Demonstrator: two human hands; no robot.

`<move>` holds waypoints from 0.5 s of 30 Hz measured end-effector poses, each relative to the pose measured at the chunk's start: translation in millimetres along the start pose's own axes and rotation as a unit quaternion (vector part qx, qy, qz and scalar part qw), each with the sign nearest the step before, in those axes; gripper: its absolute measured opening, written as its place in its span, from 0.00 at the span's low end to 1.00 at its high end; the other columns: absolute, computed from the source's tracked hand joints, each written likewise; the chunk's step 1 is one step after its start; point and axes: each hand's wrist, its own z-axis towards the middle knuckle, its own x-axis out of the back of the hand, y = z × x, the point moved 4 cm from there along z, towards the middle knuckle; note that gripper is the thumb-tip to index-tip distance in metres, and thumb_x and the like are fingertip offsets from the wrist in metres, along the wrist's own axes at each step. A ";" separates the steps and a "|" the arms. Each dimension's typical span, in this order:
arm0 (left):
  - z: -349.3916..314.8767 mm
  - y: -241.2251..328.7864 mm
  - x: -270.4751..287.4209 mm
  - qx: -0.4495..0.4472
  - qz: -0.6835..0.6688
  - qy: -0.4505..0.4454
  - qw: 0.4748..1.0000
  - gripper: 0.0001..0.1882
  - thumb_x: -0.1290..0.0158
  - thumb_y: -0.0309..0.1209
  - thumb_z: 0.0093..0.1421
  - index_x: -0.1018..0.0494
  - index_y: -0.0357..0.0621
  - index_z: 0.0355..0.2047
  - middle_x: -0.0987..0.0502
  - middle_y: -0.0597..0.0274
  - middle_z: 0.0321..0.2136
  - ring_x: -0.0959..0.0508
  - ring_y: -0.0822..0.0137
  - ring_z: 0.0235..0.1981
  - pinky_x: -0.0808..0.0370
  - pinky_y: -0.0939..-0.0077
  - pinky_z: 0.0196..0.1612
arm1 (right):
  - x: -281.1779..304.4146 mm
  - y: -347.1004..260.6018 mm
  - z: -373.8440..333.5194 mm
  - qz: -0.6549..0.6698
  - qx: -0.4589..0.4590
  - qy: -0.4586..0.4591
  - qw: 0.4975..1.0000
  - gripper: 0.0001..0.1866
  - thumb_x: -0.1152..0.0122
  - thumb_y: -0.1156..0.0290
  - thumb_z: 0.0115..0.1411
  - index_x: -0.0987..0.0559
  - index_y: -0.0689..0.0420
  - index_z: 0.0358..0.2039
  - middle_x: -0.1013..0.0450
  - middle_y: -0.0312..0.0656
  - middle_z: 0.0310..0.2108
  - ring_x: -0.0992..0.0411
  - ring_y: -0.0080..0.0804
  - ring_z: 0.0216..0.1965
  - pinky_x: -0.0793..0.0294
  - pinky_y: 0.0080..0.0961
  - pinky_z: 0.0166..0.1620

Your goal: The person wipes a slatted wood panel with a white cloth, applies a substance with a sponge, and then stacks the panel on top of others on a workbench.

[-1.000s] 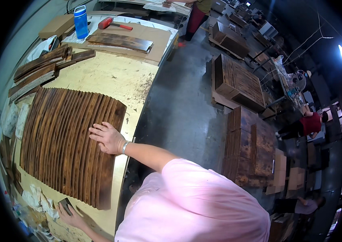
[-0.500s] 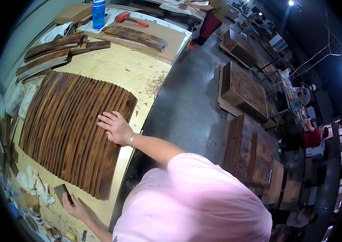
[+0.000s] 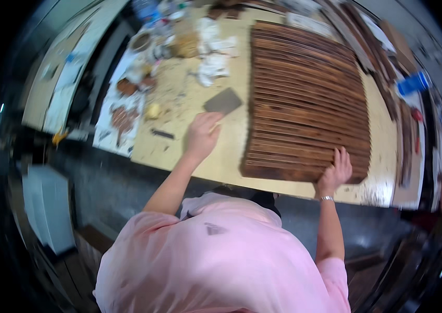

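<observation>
My left hand (image 3: 201, 135) is closed on the edge of a flat, rectangular grey-brown sanding pad (image 3: 224, 100). It holds the pad over the pale tabletop (image 3: 179, 109), left of a row of dark-stained wood slats (image 3: 304, 104). The slats lie side by side, tightly packed, and run left to right. On the near right end of the nearest slats rests my right hand (image 3: 336, 173), open with fingers stretched out. Motion blurs the picture slightly.
White crumpled rags (image 3: 213, 65) lie beyond the pad. Cups and a jar of amber stuff (image 3: 185, 44) crowd the far left, near a small black strip (image 3: 162, 134). At the right stand a blue bottle (image 3: 413, 83) and loose boards (image 3: 405, 141).
My view has swung left, so the table now lies across in front of me. My left hand still holds the pad; my right hand remains on the slats, nearer one end.
</observation>
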 end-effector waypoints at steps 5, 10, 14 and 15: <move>-28.0 -46.3 51.2 0.015 0.073 0.102 0.992 0.15 0.41 0.21 0.54 0.21 0.40 0.43 0.18 0.52 0.41 0.21 0.51 0.44 0.25 0.62 0.50 | -2.4 5.0 -7.0 -0.012 0.027 -0.042 0.999 0.30 0.62 0.66 0.61 0.26 0.54 0.62 0.35 0.41 0.68 0.39 0.45 0.68 0.48 0.47 0.68; -36.0 -113.5 119.1 0.129 0.222 0.182 0.949 0.17 0.38 0.27 0.53 0.22 0.43 0.45 0.21 0.53 0.41 0.24 0.49 0.47 0.27 0.57 0.50 | -1.3 3.2 -4.1 -0.005 0.030 -0.039 0.999 0.30 0.63 0.66 0.61 0.26 0.54 0.62 0.35 0.41 0.68 0.39 0.45 0.68 0.48 0.47 0.68; -31.5 -141.7 124.3 0.174 0.287 0.135 0.932 0.24 0.36 0.34 0.54 0.27 0.46 0.51 0.26 0.55 0.46 0.28 0.50 0.50 0.30 0.57 0.53 | -3.2 6.1 -3.2 -0.012 0.036 -0.040 0.998 0.30 0.64 0.66 0.61 0.27 0.55 0.63 0.35 0.42 0.67 0.39 0.45 0.68 0.48 0.46 0.68; -28.9 -142.2 120.9 0.179 0.299 0.119 0.930 0.25 0.35 0.34 0.54 0.27 0.46 0.52 0.26 0.55 0.46 0.28 0.50 0.50 0.30 0.56 0.53 | -4.0 5.6 -3.4 -0.012 0.038 -0.040 0.998 0.30 0.64 0.66 0.62 0.27 0.55 0.63 0.35 0.42 0.67 0.39 0.45 0.68 0.48 0.46 0.68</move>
